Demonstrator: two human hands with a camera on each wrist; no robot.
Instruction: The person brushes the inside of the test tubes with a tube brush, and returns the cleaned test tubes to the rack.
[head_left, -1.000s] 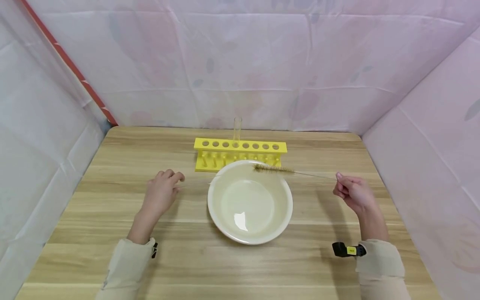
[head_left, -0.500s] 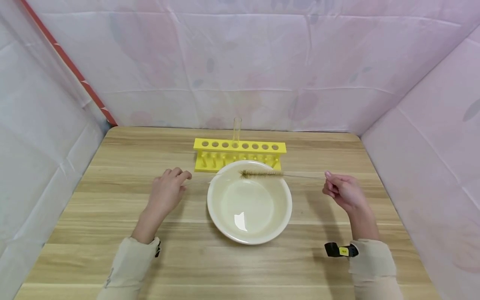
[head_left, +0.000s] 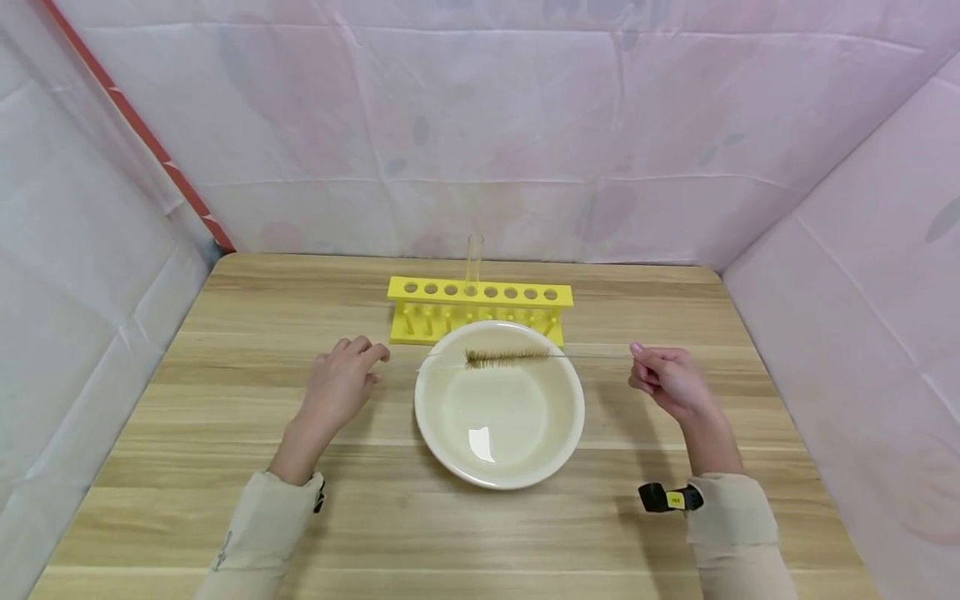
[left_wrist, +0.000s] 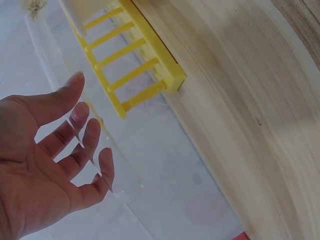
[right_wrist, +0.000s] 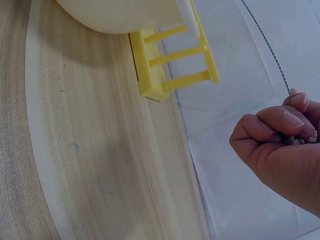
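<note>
My left hand grips a clear glass test tube between thumb and fingers, its mouth pointing right toward the bowl. In the head view the glass is so transparent that it barely shows. My right hand pinches the twisted wire handle of a test tube brush. The brush's bristles lie level over the far part of a cream bowl, pointing left. In the left wrist view the bristle tip shows right at the tube's mouth.
Behind the bowl stands a yellow test tube rack, partly hidden by the bowl's rim. Another clear test tube stands upright in it. The wooden table is enclosed by pale cloth walls at the back and sides.
My right hand has moved left with the brush, carrying its bristles from the bowl's far right rim across toward the tube mouth. My left hand has shifted slightly right with the test tube.
</note>
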